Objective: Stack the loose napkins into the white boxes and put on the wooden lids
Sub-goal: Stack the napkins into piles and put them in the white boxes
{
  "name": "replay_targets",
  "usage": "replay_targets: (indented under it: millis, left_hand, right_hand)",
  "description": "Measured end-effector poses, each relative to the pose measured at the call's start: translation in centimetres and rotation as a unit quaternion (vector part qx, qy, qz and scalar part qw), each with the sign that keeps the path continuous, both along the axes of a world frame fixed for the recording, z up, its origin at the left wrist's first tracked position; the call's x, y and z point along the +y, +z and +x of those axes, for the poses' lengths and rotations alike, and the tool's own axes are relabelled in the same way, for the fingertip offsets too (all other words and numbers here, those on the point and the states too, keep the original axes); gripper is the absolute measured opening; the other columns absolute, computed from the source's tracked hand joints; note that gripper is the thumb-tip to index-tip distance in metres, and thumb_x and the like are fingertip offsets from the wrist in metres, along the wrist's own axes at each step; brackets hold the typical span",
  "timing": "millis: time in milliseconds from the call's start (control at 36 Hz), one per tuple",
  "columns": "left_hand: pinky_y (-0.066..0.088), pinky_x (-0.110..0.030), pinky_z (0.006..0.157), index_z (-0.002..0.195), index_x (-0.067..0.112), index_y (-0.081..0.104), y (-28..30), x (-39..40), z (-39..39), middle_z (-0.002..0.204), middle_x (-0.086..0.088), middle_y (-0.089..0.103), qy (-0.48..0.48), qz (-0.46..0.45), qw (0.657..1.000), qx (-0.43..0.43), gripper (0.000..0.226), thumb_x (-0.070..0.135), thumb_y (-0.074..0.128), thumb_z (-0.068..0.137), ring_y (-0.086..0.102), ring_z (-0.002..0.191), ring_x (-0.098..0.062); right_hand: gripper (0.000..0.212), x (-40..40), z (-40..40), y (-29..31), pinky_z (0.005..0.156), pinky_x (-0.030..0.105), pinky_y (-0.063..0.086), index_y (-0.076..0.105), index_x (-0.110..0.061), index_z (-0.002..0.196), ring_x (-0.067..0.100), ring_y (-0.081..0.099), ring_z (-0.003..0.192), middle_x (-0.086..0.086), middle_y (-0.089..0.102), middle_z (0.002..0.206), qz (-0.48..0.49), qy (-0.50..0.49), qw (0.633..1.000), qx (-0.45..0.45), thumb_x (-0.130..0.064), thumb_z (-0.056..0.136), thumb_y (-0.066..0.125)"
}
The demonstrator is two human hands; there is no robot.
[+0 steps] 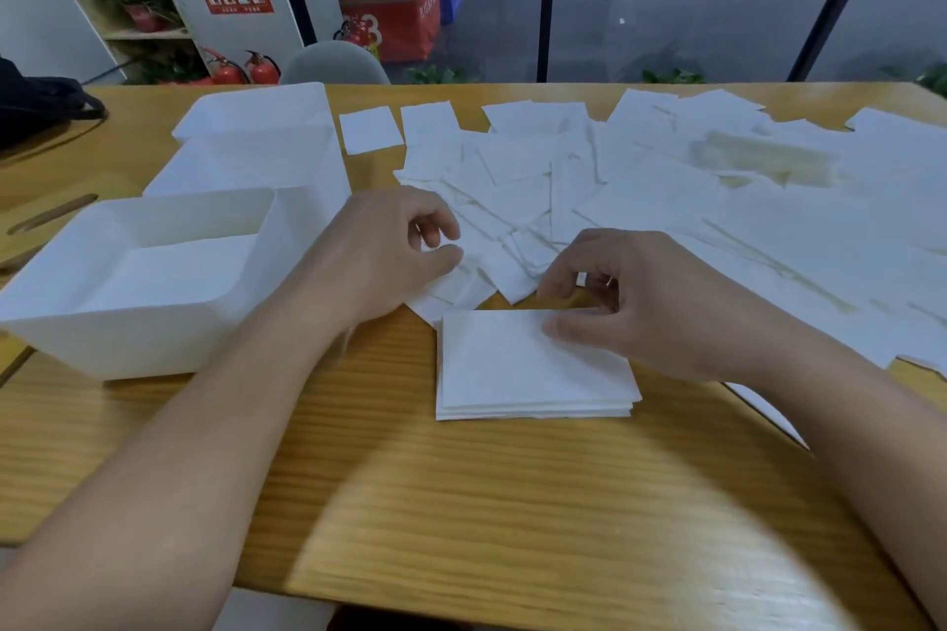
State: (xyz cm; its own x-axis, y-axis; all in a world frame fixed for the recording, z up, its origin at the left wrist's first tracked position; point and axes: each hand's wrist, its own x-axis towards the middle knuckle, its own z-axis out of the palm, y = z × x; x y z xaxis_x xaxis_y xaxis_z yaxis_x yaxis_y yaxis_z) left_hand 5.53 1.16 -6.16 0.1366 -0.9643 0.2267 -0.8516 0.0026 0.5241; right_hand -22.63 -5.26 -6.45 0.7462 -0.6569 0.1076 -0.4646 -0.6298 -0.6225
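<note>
Three white boxes [153, 282] are standing in a row on the desk [461, 502], to the left of the small napkin stack [528, 366], which is serving as landmark here.

- Nearest box: lying just left of the stack, open-topped, holding a flat layer of napkins on its floor.
- Middle box [266, 164] and far box [261, 110]: sitting behind the nearest one, farther up and left of the stack; contents not readable.
- Napkin stack: squared, several sheets deep, resting on bare wood near the desk's front.
- Loose napkins [640, 179]: spreading in an overlapping heap behind and to the right of the stack, reaching the desk's far and right edges.
- Wooden lid [46, 220]: lying flat, slotted, well left of the stack, beyond the nearest box.
- Left hand [389, 256]: hovering up and left of the stack over the heap's near edge, grip loosely curled; whether it is pinching a sheet cannot be told.
- Right hand [640, 302]: resting at the stack's upper right corner, thumb pressing on the top sheet, fingers curled above it.
- Black bag [41, 103]: sitting at the desk's far left corner, well apart from the stack.
</note>
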Motion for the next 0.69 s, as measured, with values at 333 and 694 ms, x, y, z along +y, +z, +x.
replay_targets:
  millis: [333, 694]
  left_hand:
    - [0.057, -0.036, 0.085, 0.101, 0.034, 0.08, -1.5, -0.7, -0.1, 0.1, 0.023, 0.071, -0.046, -0.016, 0.995, -0.093, 0.007, 0.036, 0.073, 0.1, 0.062, 0.097, -0.002]
    - [0.041, -0.013, 0.08, 0.103, 0.029, 0.081, -0.6, 0.0, -2.3, 0.099, 0.018, 0.073, -0.147, -0.068, 0.986, 0.039, 0.007, 0.028, 0.074, 0.104, 0.065, 0.099, -0.012]
  right_hand:
    - [0.008, 0.3, 0.4, -0.7, 0.072, 0.019, 0.049, 0.074, -0.04, 0.092, 0.005, 0.063, 0.086, -0.017, 0.067, 0.098, -0.009, 0.026, 0.999, 0.016, -0.035, 0.094, 0.08]
    - [0.051, 0.3, 0.9, -0.7, 0.067, 0.019, 0.046, 0.063, -0.04, 0.137, 0.012, 0.057, 0.072, -0.013, 0.065, 0.095, -0.061, -0.051, 0.994, -0.074, -0.038, 0.091, 0.084]
